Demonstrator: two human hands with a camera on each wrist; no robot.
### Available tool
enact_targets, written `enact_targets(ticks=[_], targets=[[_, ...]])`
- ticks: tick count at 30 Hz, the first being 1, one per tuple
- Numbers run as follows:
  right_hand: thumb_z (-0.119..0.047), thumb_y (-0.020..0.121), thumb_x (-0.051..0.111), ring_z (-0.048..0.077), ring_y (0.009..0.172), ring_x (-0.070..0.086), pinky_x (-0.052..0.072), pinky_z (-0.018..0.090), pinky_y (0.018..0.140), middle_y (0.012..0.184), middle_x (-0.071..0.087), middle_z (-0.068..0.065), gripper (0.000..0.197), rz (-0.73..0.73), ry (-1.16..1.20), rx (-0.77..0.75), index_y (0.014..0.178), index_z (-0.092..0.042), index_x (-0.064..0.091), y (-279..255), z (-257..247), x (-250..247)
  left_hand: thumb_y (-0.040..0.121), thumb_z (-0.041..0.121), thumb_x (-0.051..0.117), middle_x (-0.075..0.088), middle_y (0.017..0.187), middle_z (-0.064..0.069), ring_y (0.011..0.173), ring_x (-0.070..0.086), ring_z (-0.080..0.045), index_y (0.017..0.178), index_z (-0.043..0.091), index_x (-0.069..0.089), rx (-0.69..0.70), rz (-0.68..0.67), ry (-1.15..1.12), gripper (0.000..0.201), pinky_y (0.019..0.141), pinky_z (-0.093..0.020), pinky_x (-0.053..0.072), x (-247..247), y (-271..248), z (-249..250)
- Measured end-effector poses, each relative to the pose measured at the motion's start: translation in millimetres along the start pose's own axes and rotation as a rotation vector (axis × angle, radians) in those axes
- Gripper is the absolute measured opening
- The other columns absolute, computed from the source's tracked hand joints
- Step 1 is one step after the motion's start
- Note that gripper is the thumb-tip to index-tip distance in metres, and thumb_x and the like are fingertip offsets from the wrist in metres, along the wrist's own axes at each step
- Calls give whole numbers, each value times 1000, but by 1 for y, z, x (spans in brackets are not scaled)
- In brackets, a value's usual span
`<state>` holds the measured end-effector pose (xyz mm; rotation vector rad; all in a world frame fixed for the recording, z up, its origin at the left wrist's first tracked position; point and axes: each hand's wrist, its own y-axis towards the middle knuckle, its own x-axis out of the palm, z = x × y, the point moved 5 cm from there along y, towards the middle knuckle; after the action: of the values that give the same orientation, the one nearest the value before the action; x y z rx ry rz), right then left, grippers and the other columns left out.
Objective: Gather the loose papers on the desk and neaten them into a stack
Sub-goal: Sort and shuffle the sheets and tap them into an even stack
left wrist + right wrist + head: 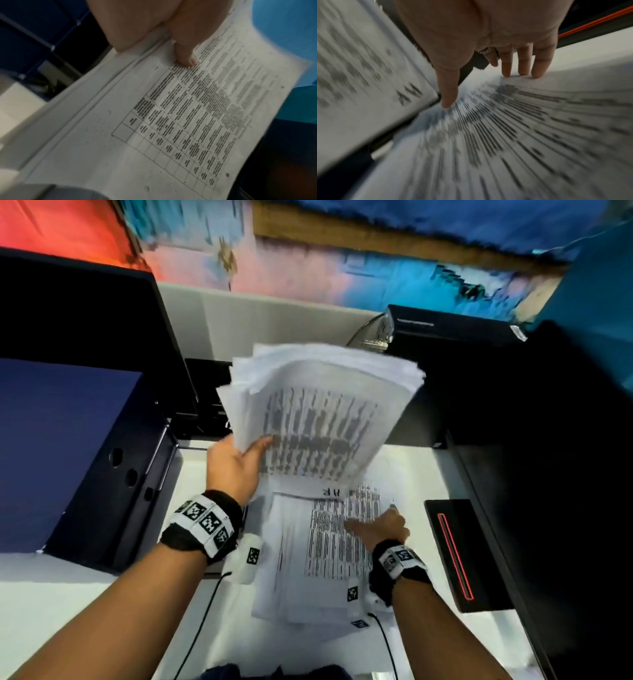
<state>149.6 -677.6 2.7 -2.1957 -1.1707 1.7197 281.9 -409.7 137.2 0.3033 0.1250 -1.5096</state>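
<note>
Papers are half gathered: a thick sheaf (318, 409) held above the white surface (102, 604) is pinched by the left hand (236, 467), while the right hand (380, 527), fingers straight, presses loose sheets (308, 570) that likely need lifting and squaring next.
</note>
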Motion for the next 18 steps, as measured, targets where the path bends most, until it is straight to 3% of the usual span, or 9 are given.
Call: enact_targets(ticks=[4,6,8,10,12,15,18], targets=[[-68,59,78,35,142,21,28,54,111,156,19,13,132,10,-217,-11,154,-10,6,-6,-4,25,89,21,72,68,95,-1,85,64,-12,108,2,72,130,109,76,27,77,-23,52,-30,13,25],[-71,54,77,35,142,20,26,55,112,157,16,13,138,30,-223,18,154,-11,5,-3,-5,26,89,18,72,67,96,2,82,65,-6,110,4,70,121,130,18,26,80,-14,53,-42,18,32],[-76,48,77,35,140,23,29,54,109,154,20,13,142,42,-257,42,153,-10,7,1,-5,24,87,19,74,68,92,2,77,65,-3,106,4,71,101,163,-12,25,75,-13,54,-54,22,35],[-80,43,75,34,136,28,34,55,105,149,25,13,145,54,-313,54,152,-9,11,5,-6,22,86,19,74,66,82,7,67,63,9,99,7,70,81,165,-20,18,62,-7,52,-62,24,36],[-82,41,74,33,133,34,36,55,103,146,31,14,143,45,-349,64,149,-9,17,8,-9,19,87,18,74,63,79,10,64,62,15,96,9,69,69,153,-42,14,57,-2,47,-68,25,37],[-79,47,75,34,133,39,37,52,108,146,39,14,138,-4,-340,74,148,-5,18,18,-9,19,85,25,75,67,80,6,69,65,6,94,9,70,39,140,-79,19,60,-8,51,-74,29,33],[-54,61,85,33,127,50,45,44,104,142,48,15,110,-20,-154,38,143,-4,30,21,-12,18,84,30,76,71,84,1,79,71,-12,89,21,68,4,127,-108,13,69,-25,59,-78,32,27]])
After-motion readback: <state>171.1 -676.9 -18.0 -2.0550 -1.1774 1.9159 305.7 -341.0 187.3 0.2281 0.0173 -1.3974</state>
